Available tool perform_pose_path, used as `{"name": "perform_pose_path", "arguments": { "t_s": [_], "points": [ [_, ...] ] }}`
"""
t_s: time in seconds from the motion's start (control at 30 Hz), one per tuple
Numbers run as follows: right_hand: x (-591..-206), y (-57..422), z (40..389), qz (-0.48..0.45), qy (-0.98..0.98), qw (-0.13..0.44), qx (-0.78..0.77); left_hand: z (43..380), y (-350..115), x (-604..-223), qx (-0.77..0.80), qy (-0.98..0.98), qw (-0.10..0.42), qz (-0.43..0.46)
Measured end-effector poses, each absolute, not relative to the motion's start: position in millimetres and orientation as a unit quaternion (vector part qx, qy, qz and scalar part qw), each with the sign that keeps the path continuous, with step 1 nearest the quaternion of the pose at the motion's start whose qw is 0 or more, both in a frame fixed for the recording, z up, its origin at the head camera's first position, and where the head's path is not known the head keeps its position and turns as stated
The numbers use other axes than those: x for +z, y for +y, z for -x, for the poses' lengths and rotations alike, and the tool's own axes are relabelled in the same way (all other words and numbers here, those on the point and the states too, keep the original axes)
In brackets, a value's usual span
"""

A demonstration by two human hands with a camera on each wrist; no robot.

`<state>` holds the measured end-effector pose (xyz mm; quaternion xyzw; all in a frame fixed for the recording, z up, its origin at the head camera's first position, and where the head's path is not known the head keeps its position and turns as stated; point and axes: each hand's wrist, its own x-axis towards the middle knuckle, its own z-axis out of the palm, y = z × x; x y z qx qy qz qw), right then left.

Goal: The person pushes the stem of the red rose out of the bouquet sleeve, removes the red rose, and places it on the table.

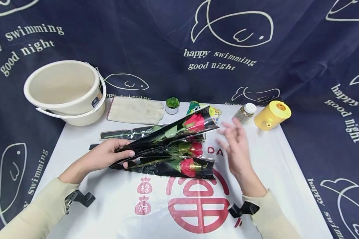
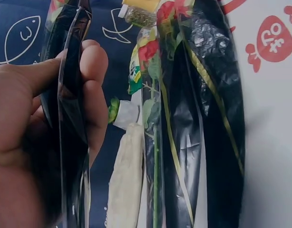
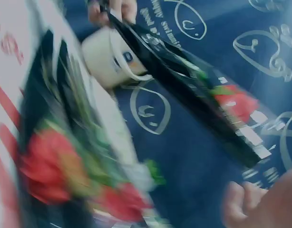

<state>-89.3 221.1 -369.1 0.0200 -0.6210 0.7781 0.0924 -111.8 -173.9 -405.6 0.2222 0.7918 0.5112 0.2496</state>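
Observation:
A red rose in a black-edged clear sleeve (image 1: 167, 134) is raised at a slant, its flower end up and to the right. My left hand (image 1: 107, 154) grips its lower end between thumb and fingers; the left wrist view shows the sleeve (image 2: 72, 123) pinched there. Just right of the flower end is my right hand (image 1: 237, 149), fingers spread and apart from the sleeve. Below the raised one lie more wrapped roses: a front rose (image 1: 187, 167), a middle rose (image 1: 195, 149) and a back sleeve (image 1: 128, 133) whose flower is mostly hidden.
At the back left stand stacked cream buckets (image 1: 62, 106). White work gloves (image 1: 134, 109), a small potted succulent (image 1: 172, 105), a green and yellow packet (image 1: 216, 114), a white-capped jar (image 1: 246, 113) and a yellow watering can (image 1: 272, 115) line the back edge. A printed white cloth (image 1: 107, 205) covers the table.

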Motion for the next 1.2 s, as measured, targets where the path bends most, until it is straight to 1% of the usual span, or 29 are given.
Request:
{"name": "perform_pose_path", "arguments": {
  "t_s": [0.03,0.1,0.13,0.2,0.27,0.37,0.47,0.53,0.7,1.0,1.1,1.2],
  "points": [
    [-378,219,87,-0.002,-0.614,0.038,0.788,113,-173,-405,0.516,0.788,0.25,-0.224],
    [-390,209,82,0.005,-0.611,-0.056,0.79,113,-169,-405,0.526,0.777,0.251,-0.238],
    [-395,202,79,-0.004,-0.607,-0.086,0.79,113,-166,-404,0.524,0.776,0.25,-0.245],
    [-401,188,76,-0.019,-0.588,-0.113,0.801,113,-159,-402,0.522,0.773,0.252,-0.258],
    [-403,174,76,-0.024,-0.553,-0.111,0.825,113,-153,-401,0.519,0.769,0.257,-0.27],
    [-404,158,81,-0.018,-0.503,-0.07,0.862,114,-145,-401,0.522,0.761,0.267,-0.276],
    [-404,152,86,-0.014,-0.474,-0.035,0.88,117,-141,-402,0.523,0.761,0.269,-0.273],
    [-404,154,87,-0.01,-0.471,-0.036,0.881,118,-141,-403,0.519,0.767,0.264,-0.268],
    [-404,161,88,0.029,-0.494,-0.061,0.867,119,-146,-403,0.51,0.785,0.24,-0.256],
    [-401,158,92,0.072,-0.51,-0.028,0.857,117,-140,-402,0.491,0.798,0.221,-0.27],
    [-401,158,94,0.079,-0.485,-0.026,0.87,117,-136,-399,0.478,0.805,0.213,-0.28],
    [-403,160,94,0.081,-0.454,-0.034,0.887,117,-132,-397,0.471,0.805,0.219,-0.286]
  ]
}}
